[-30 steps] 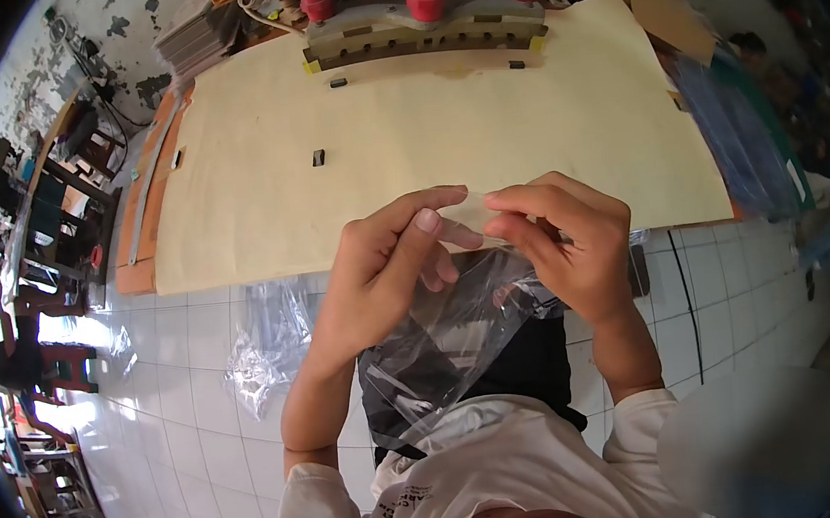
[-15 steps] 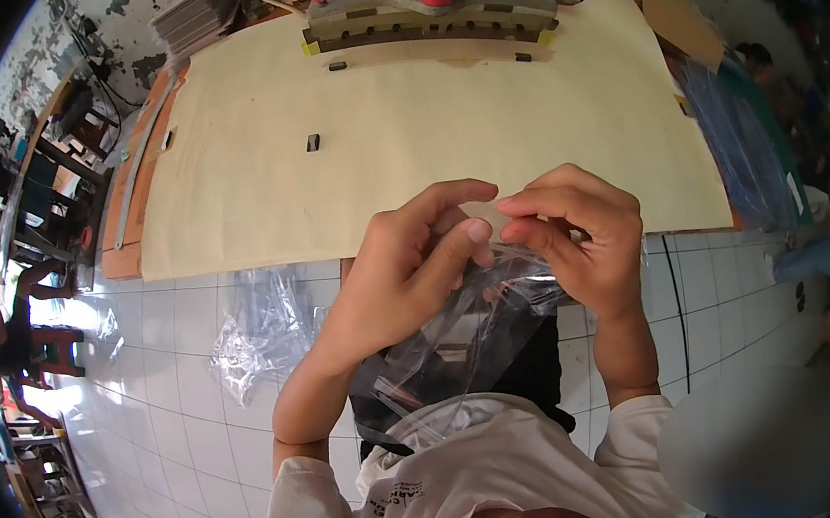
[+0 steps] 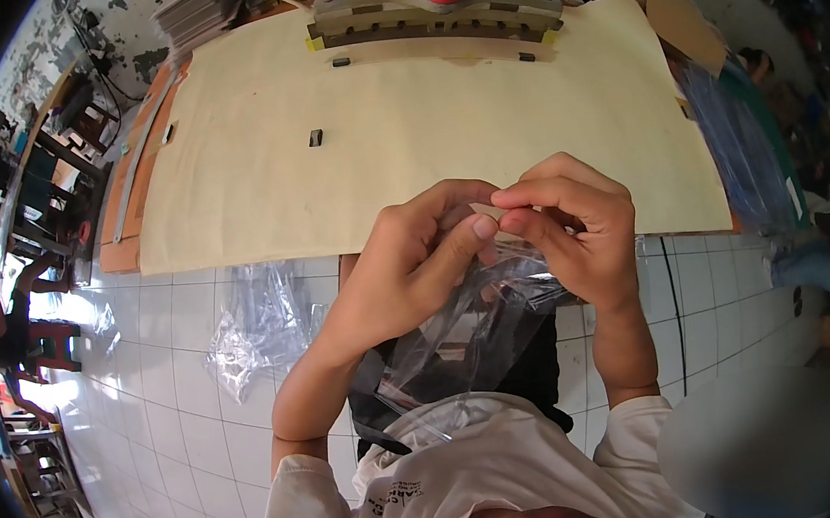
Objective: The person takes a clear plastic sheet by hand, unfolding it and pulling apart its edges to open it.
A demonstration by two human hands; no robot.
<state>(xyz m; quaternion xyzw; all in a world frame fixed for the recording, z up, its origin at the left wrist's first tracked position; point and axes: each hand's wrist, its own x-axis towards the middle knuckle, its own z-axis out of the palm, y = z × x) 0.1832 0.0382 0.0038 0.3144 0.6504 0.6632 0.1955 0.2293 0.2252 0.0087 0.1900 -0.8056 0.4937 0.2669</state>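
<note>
Upper right, a cardboard box (image 3: 676,16) is jutting; left hand (image 3: 418,257) and right hand (image 3: 579,228) are curling above clear plastic (image 3: 463,339), grip unclear from here.

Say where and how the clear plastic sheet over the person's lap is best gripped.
Probably pinch the clear, thin plastic sheet by its wrinkled upper part, near the right hand, coming from above: the film looks gathered there, while lower down it spreads out over the black trousers.
</note>
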